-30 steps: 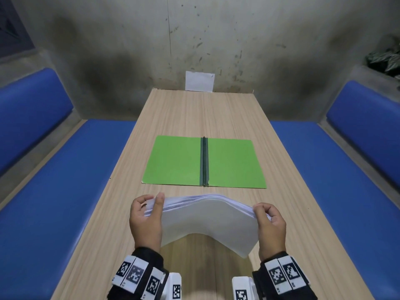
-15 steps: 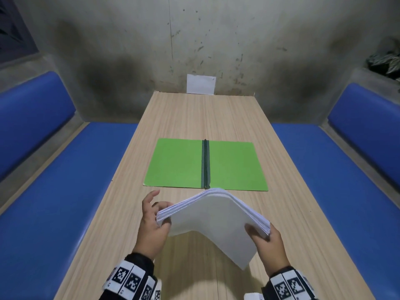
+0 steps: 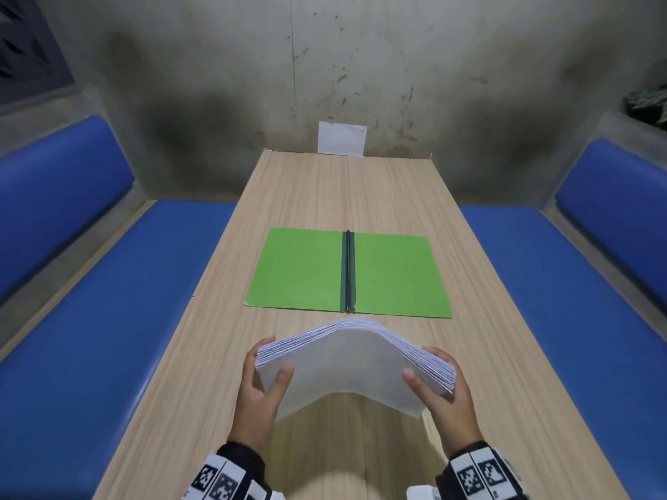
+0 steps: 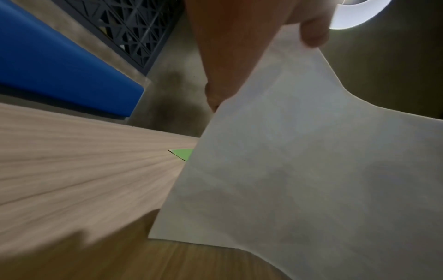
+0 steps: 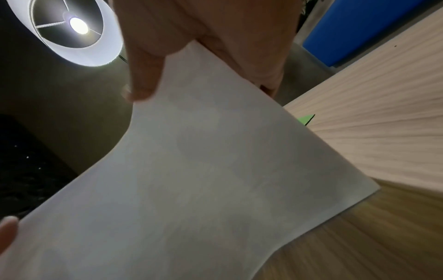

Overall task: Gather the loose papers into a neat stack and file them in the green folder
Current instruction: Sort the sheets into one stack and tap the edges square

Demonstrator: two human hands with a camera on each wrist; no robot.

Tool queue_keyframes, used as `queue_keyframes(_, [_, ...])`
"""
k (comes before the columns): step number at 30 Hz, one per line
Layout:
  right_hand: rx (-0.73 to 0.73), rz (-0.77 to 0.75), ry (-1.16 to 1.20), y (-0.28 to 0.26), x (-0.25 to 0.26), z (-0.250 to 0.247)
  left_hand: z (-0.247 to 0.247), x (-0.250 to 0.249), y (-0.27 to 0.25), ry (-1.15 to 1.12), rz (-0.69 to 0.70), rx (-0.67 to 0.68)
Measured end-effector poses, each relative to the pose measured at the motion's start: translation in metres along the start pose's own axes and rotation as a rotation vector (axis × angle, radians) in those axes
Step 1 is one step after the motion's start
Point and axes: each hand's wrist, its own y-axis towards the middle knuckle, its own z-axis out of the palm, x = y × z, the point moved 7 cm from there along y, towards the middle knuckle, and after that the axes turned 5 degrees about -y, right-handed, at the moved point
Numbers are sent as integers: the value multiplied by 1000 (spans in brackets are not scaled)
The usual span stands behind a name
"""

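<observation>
No readable writing; only black-and-white square markers on both wristbands. Left hand (image 3: 265,386) is gripping the left edge of the paper stack (image 3: 352,369), thumb on the near face. The stack is arching upward in the middle, held above the table (image 3: 325,196), just short of the open green folder (image 3: 299,270). Right hand (image 3: 438,389) is pinching the right edge.

I'm seeing a bright green card folder (image 3: 299,270) with a dark green spine lying on the pale wood-grain table (image 3: 361,189). The thick stack of paper sheets (image 3: 346,359) is showing plain white, and the padded benches (image 3: 108,301) are showing solid blue.
</observation>
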Motion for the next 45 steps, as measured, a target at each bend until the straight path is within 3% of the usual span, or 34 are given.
queue_keyframes(9, [-234, 8, 78, 6, 5, -9, 0, -2, 4, -95, -52, -263])
queue_keyframes(13, [-237, 23, 83, 9, 5, -11, -3, -2, 10, -101, -60, -320])
queue_keyframes(19, [30, -49, -136, 0, 7, -3, 2, -7, 11, 10, -37, -144])
queue_keyframes(28, [-14, -47, -145, 1, 3, -10, -7, -11, 15, 35, 1, -127])
queue_keyframes(35, [32, 104, -127, -5, -27, -6, -20, 20, 4, -8, -148, -92])
queue_keyframes(38, [14, 65, -175, 0, -15, -9, -28, 17, 8, -20, -135, -92])
queue_keyframes(41, [85, -3, -193, 3, 17, -8, -43, 7, 16, 187, -110, -162])
queue_keyframes(43, [166, -146, -288, 3, 50, -2, -44, -12, 16, 356, -16, -211])
queue_keyframes(45, [199, -385, -547, -1, 85, 8, -24, -39, 9, 485, 167, -166])
